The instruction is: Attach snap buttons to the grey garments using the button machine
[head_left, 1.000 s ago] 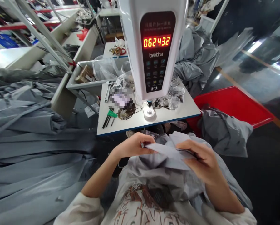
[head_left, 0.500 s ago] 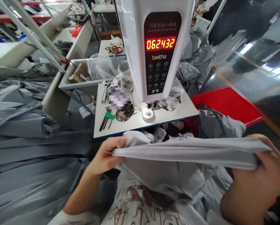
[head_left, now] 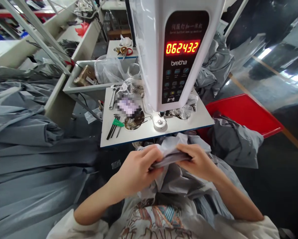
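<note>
A grey garment [head_left: 178, 179] lies bunched in my lap, just in front of the white machine table [head_left: 188, 124]. My left hand [head_left: 136, 169] and my right hand [head_left: 197, 162] are close together, both with fingers closed on a folded edge of the grey garment between them. Right above them stands a white "bretha" button machine [head_left: 163, 49] whose red display reads 062432. Its round press foot [head_left: 160, 122] sits on the table top.
Black and green hand tools [head_left: 115, 126], a wrench [head_left: 112, 97] and plastic bags lie on the table. A red bin [head_left: 248, 113] with grey cloth stands to the right. Piled grey fabric [head_left: 26, 159] fills the left. A grey tray [head_left: 86, 87] stands behind.
Half a second ago my hands were wide apart with the grey cloth stretched taut between them. Now they have come together and the cloth is gathered between my fingers.
</note>
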`<state>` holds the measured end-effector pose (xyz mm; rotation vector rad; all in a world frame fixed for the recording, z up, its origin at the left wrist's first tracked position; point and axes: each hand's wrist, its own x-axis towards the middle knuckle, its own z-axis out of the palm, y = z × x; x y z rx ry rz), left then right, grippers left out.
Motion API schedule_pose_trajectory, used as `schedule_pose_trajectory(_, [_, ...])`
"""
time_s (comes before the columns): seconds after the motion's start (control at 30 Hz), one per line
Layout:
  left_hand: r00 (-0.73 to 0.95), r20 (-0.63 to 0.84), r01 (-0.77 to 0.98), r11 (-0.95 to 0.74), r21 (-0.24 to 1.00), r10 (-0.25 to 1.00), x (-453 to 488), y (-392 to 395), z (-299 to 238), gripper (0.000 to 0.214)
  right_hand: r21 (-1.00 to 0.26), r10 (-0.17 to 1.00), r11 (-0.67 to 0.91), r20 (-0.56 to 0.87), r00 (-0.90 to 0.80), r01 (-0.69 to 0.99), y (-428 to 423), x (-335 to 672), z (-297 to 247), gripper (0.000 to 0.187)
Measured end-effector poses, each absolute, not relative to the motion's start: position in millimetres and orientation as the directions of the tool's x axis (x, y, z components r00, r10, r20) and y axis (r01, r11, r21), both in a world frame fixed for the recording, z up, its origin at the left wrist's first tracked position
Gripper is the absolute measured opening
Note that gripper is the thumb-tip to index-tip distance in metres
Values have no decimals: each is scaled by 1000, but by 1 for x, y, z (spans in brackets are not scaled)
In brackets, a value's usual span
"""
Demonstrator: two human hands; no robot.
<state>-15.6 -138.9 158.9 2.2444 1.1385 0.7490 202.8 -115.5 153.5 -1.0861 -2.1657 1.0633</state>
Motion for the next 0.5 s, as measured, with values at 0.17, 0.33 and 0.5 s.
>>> schedule_pose_trajectory(0.17, [416, 277, 611, -491, 621, 866, -35, -161, 119, 5, -966, 979, 107, 62, -193, 233, -98, 212, 146, 16])
schedule_pose_trajectory(0.33, [783, -160, 518, -487, 703, 602, -48, -174, 122, 9, -988, 982, 16, -14, -190, 153, -105, 224, 149, 28])
schedule_pose_trajectory(0.5, [424, 282, 397, -457, 796, 861, -43, -137, 149, 44, -973, 835, 92, -41, -549, 212, -120, 225, 169, 41])
